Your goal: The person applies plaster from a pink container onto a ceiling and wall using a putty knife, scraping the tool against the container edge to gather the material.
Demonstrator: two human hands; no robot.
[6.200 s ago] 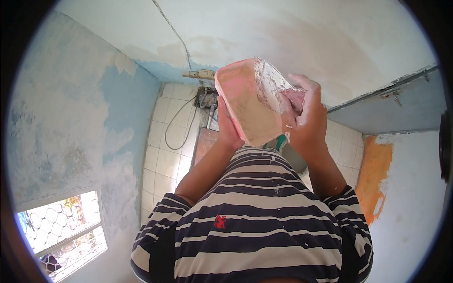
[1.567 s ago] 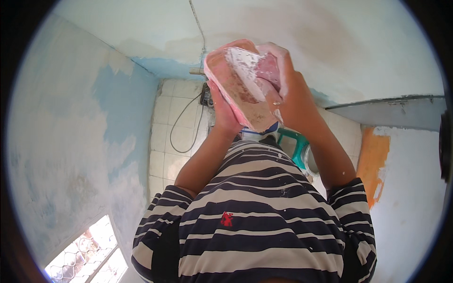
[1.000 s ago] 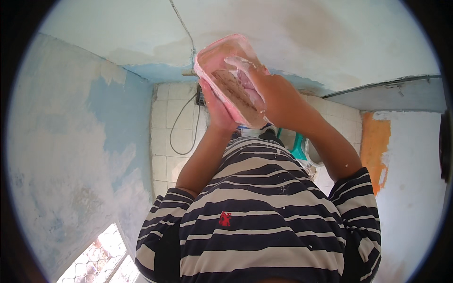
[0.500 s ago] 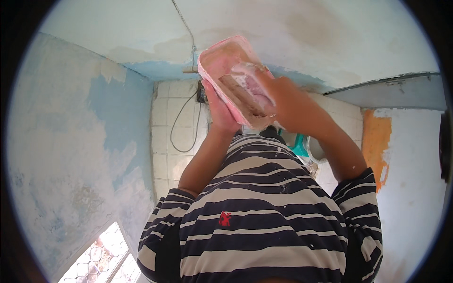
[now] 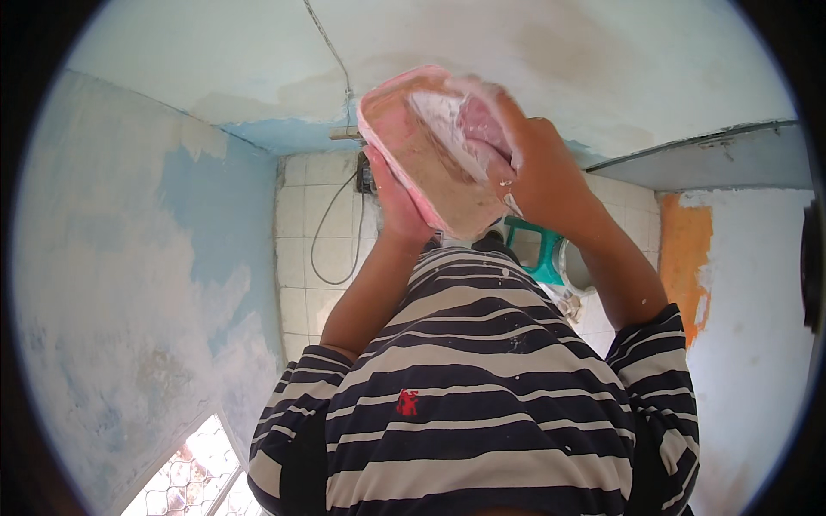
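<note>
Green stool point(image 5: 548, 254) and part-hidden bucket point(image 5: 579, 267) stand below the tray point(image 5: 391, 125) and right forearm point(image 5: 618, 249).

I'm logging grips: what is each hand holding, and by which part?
The left hand holds the pink tray along its left side; the right hand holds what looks like a smeared scraper by its right side, exact grip partly hidden.

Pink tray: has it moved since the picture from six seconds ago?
Yes: against the beige wall strip, the pink tray has shifted left and up in view, covering more of the strip.
</note>
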